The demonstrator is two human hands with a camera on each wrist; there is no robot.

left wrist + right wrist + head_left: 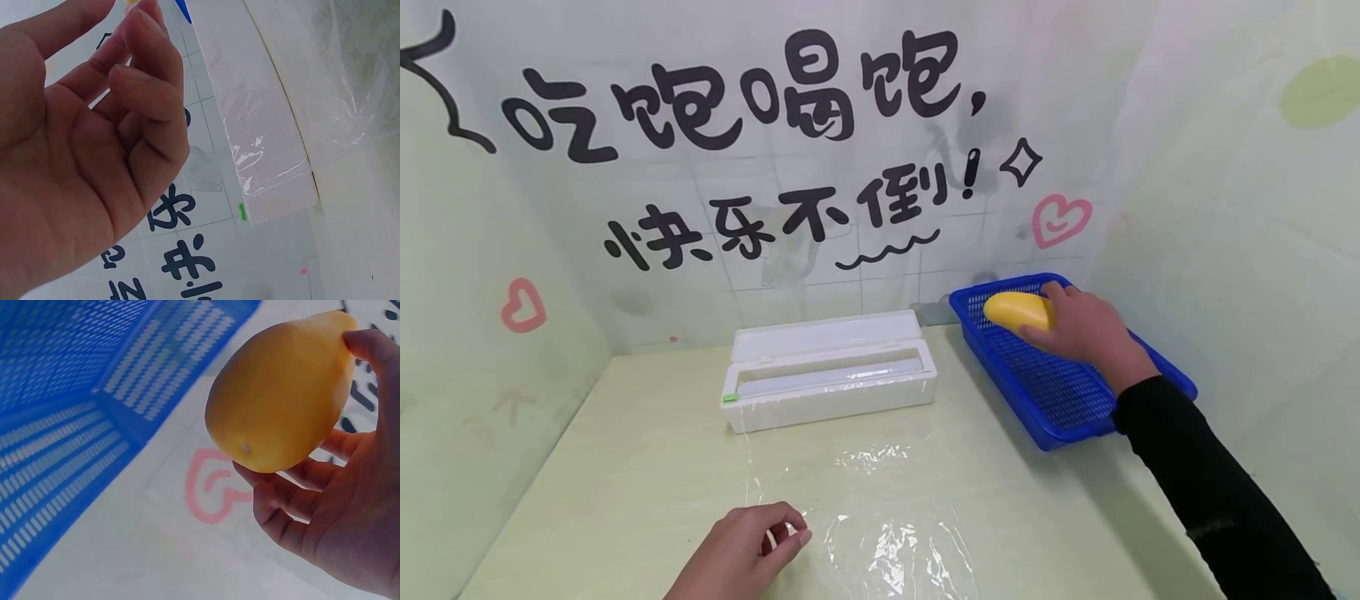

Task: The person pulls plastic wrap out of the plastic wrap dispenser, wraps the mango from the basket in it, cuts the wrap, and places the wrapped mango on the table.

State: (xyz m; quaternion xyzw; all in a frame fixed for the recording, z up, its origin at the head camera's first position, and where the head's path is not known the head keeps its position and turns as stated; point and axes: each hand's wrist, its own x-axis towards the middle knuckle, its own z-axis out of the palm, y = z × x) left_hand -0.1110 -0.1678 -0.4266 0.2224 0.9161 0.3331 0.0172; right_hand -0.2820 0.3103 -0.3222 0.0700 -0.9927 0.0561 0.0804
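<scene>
My right hand (pixel 1086 329) grips a yellow mango (pixel 1017 311) above the blue basket (pixel 1000 379). In the right wrist view the smooth mango (pixel 275 394) is held between thumb and fingers, apart from the basket wall (pixel 119 425). My left hand (pixel 748 546) hovers near the front of the table with loosely curled fingers and nothing visible in them. Beside it, clear cling film (pixel 895 554) lies spread over the table, running from a white dispenser box (pixel 835 408). The box's lid (pixel 827 336) stands raised, and a film roll (pixel 827 379) shows inside.
A pale table (pixel 625 467) carries the box and the basket. Behind it rises a wall covering (pixel 820 183) with black lettering and pink hearts. A green clip-like piece (pixel 730 397) sits at the box's left end.
</scene>
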